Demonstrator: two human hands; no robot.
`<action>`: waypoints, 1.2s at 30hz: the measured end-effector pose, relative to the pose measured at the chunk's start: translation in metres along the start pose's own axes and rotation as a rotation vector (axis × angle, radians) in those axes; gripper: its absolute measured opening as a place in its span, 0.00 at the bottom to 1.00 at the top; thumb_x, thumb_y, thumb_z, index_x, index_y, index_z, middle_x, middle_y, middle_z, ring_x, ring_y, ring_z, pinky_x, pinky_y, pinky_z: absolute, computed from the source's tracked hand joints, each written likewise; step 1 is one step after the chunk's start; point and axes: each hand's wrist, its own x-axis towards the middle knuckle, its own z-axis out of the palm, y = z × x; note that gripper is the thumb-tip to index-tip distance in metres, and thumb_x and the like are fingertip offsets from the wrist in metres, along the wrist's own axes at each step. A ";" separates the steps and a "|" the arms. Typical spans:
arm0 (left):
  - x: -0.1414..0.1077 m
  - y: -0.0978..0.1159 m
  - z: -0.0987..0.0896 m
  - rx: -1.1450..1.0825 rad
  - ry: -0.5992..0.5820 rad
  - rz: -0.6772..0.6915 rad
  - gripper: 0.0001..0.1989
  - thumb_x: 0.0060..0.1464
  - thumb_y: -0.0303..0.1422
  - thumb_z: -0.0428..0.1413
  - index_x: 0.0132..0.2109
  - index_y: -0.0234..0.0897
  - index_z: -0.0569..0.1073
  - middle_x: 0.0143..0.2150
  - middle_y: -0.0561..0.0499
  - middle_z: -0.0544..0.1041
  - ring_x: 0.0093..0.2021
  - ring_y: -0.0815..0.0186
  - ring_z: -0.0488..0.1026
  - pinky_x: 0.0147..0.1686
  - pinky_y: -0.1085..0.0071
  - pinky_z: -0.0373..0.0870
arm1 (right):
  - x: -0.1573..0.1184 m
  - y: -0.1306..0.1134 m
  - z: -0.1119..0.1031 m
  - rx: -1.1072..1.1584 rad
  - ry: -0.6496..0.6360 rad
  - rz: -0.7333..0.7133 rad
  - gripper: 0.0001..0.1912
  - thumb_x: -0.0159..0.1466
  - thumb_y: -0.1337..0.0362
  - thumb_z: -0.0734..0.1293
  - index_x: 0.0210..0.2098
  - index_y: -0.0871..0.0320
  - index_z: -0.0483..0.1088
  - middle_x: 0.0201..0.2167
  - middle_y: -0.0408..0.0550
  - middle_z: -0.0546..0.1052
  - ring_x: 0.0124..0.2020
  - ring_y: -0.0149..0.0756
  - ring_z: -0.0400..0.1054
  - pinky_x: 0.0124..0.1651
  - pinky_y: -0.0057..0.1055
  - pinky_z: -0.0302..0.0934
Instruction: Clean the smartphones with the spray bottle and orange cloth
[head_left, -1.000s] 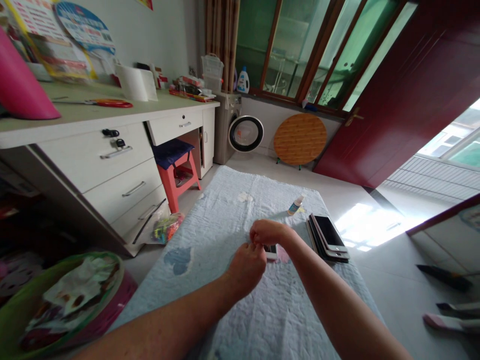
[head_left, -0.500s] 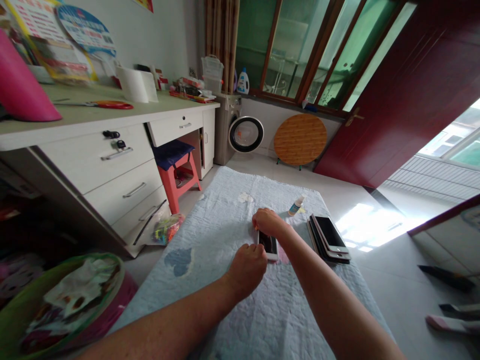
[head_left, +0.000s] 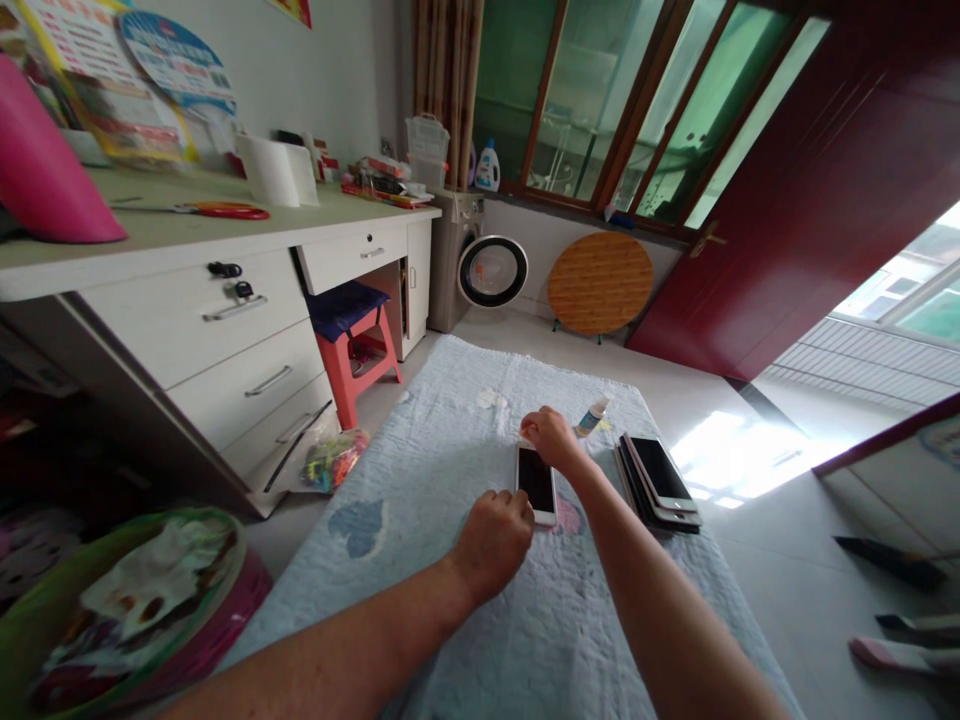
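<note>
1. Shows a white-rimmed, rectangular phone flat on a pale blue quilted cloth, dark screen facing up.
2. Points lengthwise away from the wearer, long axis slightly aslant, with the far end further left than the near one; cannot tell which end counts as the top.
3. Has the bare left hand at the near left edge, fingers curled inward; looks to be touching the rim, but cannot tell whether gripping it.
4. Has the bare right hand at the far end, fingers bent and close together; cannot tell whether holding anything.
5. Shows, to the right, a stack of flat dark slabs topped by a white-framed, black-screened device, likewise pointing away, far end leaning left.
6. Shows, near the right hand, a small white-capped bottle.
7. Shows, on the floor at left, a round pink bin with a green rim, holding crumpled, brown-stained white tissue.
8. Shows, beyond it, a clear plastic bag with bright multicoloured bits inside.
9. Shows printing on a round blue card and a white, blue-capped plastic jug, too blurred or small to read.
</note>
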 end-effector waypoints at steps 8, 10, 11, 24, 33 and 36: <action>0.001 -0.005 -0.009 -0.067 0.020 -0.042 0.03 0.59 0.27 0.53 0.38 0.34 0.71 0.39 0.46 0.73 0.41 0.58 0.69 0.39 0.62 0.67 | -0.058 0.009 0.003 0.398 0.287 0.044 0.12 0.64 0.65 0.59 0.37 0.59 0.73 0.35 0.49 0.73 0.37 0.33 0.67 0.43 0.26 0.58; 0.000 -0.006 -0.007 -0.082 0.032 -0.057 0.05 0.59 0.30 0.54 0.42 0.35 0.71 0.45 0.44 0.73 0.44 0.57 0.69 0.42 0.61 0.67 | -0.069 0.009 0.005 0.417 0.315 0.048 0.11 0.64 0.65 0.59 0.37 0.59 0.73 0.34 0.49 0.73 0.37 0.34 0.67 0.43 0.27 0.58; 0.000 -0.006 -0.005 -0.087 0.047 -0.069 0.09 0.58 0.33 0.55 0.45 0.34 0.71 0.49 0.43 0.72 0.46 0.56 0.69 0.44 0.60 0.67 | -0.073 0.010 0.007 0.419 0.328 0.057 0.11 0.64 0.64 0.59 0.38 0.59 0.73 0.35 0.50 0.74 0.36 0.34 0.68 0.43 0.27 0.59; 0.002 -0.016 0.001 -0.198 0.035 -0.203 0.30 0.57 0.52 0.52 0.57 0.33 0.66 0.57 0.38 0.69 0.56 0.50 0.64 0.57 0.54 0.58 | -0.093 0.014 0.032 0.535 0.342 0.239 0.12 0.59 0.60 0.59 0.32 0.58 0.72 0.28 0.48 0.76 0.30 0.35 0.69 0.35 0.27 0.58; 0.005 -0.019 -0.005 -0.284 0.000 -0.224 0.30 0.54 0.53 0.53 0.54 0.35 0.68 0.55 0.41 0.71 0.56 0.51 0.65 0.57 0.55 0.58 | -0.095 0.007 0.037 0.827 0.314 0.422 0.12 0.55 0.56 0.62 0.30 0.57 0.72 0.18 0.42 0.72 0.20 0.32 0.64 0.22 0.25 0.55; 0.006 -0.020 -0.006 -0.285 -0.004 -0.232 0.30 0.52 0.53 0.56 0.54 0.35 0.68 0.55 0.42 0.71 0.55 0.51 0.65 0.56 0.56 0.58 | -0.095 0.005 0.038 1.037 0.296 0.485 0.14 0.54 0.53 0.64 0.32 0.57 0.71 0.16 0.40 0.69 0.16 0.30 0.61 0.18 0.24 0.52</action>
